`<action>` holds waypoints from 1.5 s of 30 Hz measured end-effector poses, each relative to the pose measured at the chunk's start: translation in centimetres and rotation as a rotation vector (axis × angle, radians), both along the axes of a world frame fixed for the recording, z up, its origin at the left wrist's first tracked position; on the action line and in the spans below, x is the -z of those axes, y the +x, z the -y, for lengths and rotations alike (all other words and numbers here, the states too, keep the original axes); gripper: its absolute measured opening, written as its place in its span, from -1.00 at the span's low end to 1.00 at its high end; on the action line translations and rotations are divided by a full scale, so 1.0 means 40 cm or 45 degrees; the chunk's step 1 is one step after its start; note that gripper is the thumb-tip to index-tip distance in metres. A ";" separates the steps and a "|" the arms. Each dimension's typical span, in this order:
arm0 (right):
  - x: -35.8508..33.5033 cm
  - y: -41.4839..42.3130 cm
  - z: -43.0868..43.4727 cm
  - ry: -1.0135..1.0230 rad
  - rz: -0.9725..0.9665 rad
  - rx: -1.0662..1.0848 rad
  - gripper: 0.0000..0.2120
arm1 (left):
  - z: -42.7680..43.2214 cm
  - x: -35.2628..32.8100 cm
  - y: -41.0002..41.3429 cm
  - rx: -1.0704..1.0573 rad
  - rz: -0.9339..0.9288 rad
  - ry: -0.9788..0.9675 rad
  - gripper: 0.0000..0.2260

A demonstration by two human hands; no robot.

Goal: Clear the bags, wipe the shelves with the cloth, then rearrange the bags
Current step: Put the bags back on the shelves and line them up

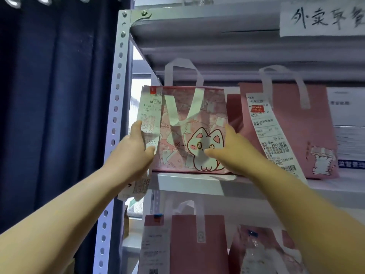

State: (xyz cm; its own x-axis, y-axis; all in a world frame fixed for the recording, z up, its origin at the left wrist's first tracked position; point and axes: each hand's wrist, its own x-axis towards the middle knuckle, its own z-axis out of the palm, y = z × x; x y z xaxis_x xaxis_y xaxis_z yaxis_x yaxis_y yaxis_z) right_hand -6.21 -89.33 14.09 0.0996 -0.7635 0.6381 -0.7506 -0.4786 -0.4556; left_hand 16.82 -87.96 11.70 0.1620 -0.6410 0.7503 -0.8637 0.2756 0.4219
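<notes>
Cat-print bag (189,123) stands on the upper shelf (187,182). Left hand (134,153) grips its left edge over a receipt (151,113); right hand (227,153) grips its right edge. Pink bag (286,125) stands just beside it.

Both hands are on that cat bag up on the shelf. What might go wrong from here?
The left hand grips the cat bag over its receipt, which may crumple or tear. The plain pink bag stands close by the right hand; moving the cat bag might nudge or tip it off the shelf.
</notes>
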 end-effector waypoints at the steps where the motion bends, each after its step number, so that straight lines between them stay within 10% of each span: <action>1: -0.002 0.003 0.005 0.037 -0.011 0.018 -0.21 | 0.004 -0.001 0.004 0.009 -0.016 0.011 -0.46; 18: 0.018 -0.021 -0.084 -0.344 -0.048 0.219 -0.64 | -0.104 0.023 0.031 0.197 -0.152 -0.247 -0.51; 45: 0.081 -0.508 -0.513 -0.881 0.343 -0.364 -0.59 | -0.628 0.080 -0.394 0.359 -0.309 -0.625 -0.53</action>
State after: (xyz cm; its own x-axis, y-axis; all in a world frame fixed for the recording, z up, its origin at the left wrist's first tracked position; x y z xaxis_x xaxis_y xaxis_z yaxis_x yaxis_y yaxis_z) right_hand -26.55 -68.82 10.84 0.0065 -0.1532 0.9882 -0.4619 -0.8769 -0.1329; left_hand 1.06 -62.83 8.52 0.2396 -0.2730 0.9317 -0.6244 0.6915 0.3632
